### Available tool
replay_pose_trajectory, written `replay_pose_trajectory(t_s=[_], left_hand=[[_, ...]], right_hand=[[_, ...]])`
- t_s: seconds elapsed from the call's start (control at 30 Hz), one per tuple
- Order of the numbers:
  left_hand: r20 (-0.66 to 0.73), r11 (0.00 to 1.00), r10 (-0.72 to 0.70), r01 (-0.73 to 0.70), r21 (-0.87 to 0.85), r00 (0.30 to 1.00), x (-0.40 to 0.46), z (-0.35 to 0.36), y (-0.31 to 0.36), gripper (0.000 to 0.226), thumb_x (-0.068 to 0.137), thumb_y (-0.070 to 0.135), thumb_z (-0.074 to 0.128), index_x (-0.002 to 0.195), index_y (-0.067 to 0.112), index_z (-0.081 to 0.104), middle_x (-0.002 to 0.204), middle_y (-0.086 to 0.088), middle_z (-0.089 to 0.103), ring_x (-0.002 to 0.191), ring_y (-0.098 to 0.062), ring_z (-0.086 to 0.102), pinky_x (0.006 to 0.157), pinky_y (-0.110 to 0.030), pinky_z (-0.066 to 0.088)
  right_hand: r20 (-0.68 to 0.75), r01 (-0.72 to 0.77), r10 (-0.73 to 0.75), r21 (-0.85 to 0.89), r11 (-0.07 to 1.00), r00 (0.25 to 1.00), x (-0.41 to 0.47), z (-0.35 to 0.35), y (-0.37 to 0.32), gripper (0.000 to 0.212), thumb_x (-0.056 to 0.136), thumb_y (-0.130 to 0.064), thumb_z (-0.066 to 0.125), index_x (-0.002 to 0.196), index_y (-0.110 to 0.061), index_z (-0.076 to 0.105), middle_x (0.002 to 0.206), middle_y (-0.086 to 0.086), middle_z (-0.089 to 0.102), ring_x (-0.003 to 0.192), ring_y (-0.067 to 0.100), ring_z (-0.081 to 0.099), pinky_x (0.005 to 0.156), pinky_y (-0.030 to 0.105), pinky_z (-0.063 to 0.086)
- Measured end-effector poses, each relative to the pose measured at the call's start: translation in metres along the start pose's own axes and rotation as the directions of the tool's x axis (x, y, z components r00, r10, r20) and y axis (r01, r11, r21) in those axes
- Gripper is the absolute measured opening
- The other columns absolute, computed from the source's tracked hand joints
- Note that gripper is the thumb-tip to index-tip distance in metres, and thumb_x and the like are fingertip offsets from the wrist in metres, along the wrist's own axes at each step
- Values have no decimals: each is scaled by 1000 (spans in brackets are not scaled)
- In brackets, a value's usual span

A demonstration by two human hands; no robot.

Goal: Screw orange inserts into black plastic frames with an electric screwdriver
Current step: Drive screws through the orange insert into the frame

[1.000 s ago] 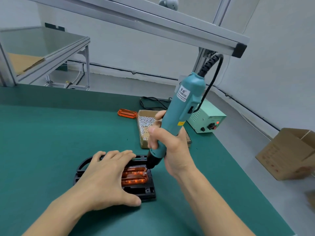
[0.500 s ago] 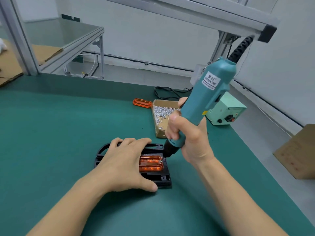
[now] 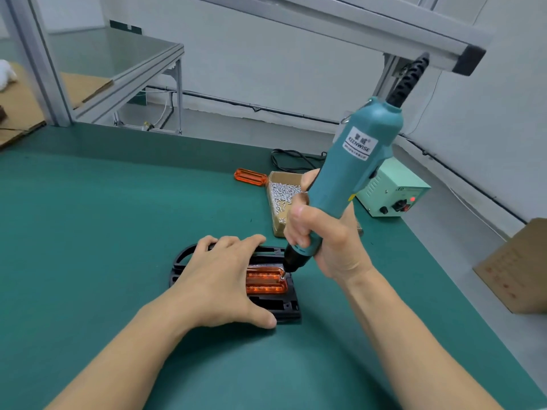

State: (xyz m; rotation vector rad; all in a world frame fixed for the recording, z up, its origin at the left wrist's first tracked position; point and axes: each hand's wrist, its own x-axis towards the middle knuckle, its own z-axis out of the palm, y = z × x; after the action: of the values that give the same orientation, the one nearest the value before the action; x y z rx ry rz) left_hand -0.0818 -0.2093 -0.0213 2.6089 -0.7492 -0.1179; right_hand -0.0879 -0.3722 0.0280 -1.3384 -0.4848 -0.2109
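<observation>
A black plastic frame lies flat on the green table mat. An orange insert sits in its middle. My left hand lies flat over the frame's left part, fingers straight, thumb at the near edge, pressing it down. My right hand grips a teal electric screwdriver, tilted up to the right. Its tip touches the insert's far right corner. A second orange insert lies farther back on the mat.
An open cardboard box of silver screws stands behind the frame, partly hidden by my right hand. The screwdriver's pale green power unit sits at the table's right edge. A cardboard carton stands on the floor to the right. An aluminium beam runs overhead.
The view has shifted, so everything sits more to the right and higher in frame. Both hands keep their hold; the screwdriver tip stays at the insert's far right corner.
</observation>
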Motion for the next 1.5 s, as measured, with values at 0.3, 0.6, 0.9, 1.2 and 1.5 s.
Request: replay_pose_trajectory(t_s=[0.3, 0.6, 0.9, 1.2, 1.5], left_hand=[[-36, 998, 65, -66, -9, 997, 0, 1, -1, 108, 46, 72, 69, 139, 41, 24, 118, 21, 37, 95, 3, 12, 100, -23, 10], [77, 997, 63, -66, 38, 995, -2, -1, -2, 91, 52, 76, 63, 134, 48, 33, 154, 23, 9, 138, -2, 5, 112, -33, -4], [-284, 947, 7, -98, -307, 959, 53, -46, 16, 8, 85, 36, 66, 92, 38, 68, 94, 28, 58, 104, -4, 52, 106, -35, 32], [-64, 998, 50, -47, 45, 997, 156, -5, 43, 5, 83, 31, 70, 87, 31, 74, 73, 16, 60, 83, -9, 50, 90, -32, 25], [32, 978, 151, -154, 138, 988, 169, 5, 41, 10, 85, 25, 67, 83, 31, 75, 66, 16, 59, 72, -3, 46, 88, -33, 20]], right_hand=[[89, -7, 7, 6, 1000, 996, 12, 0, -7, 38, 71, -8, 60, 108, -11, 53, 47, -4, 45, 37, 11, 38, 49, 22, 40], [-341, 348, -278, 163, 923, 898, 21, -24, -53, 27, 74, -3, 54, 97, -16, 50, 52, -7, 39, 42, 8, 39, 52, 22, 40], [-719, 461, -341, -32, 887, 605, -7, -56, -23, 21, 84, -3, 51, 100, -17, 48, 53, -7, 40, 45, 10, 40, 55, 24, 43], [-742, 482, -354, -49, 875, 569, -8, -66, -21, 22, 81, -1, 54, 96, -17, 51, 53, -5, 39, 44, 12, 39, 52, 26, 42], [-740, 465, -340, -42, 885, 581, -9, -64, -23, 21, 80, -1, 54, 94, -16, 50, 50, -6, 42, 43, 12, 40, 53, 26, 41]])
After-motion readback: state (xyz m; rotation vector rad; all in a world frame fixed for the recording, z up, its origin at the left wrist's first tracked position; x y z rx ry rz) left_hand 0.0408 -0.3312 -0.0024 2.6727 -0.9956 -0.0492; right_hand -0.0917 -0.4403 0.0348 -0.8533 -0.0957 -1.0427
